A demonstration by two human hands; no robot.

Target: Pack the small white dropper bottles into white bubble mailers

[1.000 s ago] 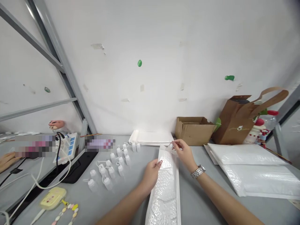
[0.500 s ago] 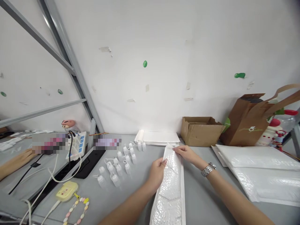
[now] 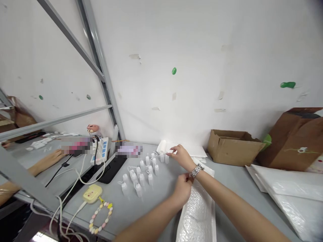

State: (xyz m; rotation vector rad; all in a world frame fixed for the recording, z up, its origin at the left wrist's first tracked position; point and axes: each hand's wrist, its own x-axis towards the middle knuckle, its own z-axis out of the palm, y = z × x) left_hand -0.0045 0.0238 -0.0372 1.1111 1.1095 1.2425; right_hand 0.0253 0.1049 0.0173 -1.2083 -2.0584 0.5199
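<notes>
My left hand [image 3: 182, 189] grips the left edge of a white bubble mailer [image 3: 199, 211] that lies lengthwise on the grey table. My right hand [image 3: 179, 155] reaches left across the mailer, fingers spread, just short of two small white squeeze bottles [image 3: 164, 158] at the back. Nothing is in that hand. A silver watch [image 3: 197, 170] sits on its wrist. Several more small white capped bottles [image 3: 137, 174] stand in a loose group to the left of the mailer.
A stack of white sheets [image 3: 186, 149] lies against the wall, an open cardboard box [image 3: 234, 148] and brown paper bag [image 3: 292, 139] to its right. More bubble mailers [image 3: 290, 188] lie far right. A power strip [image 3: 101, 151], cables, a yellow remote [image 3: 92, 194] and another person's arm [image 3: 45, 161] are at the left.
My right hand let go of the mailer's top end and moved left toward the bottles. My head turned left, shifting the whole scene right. My left hand stays on the mailer.
</notes>
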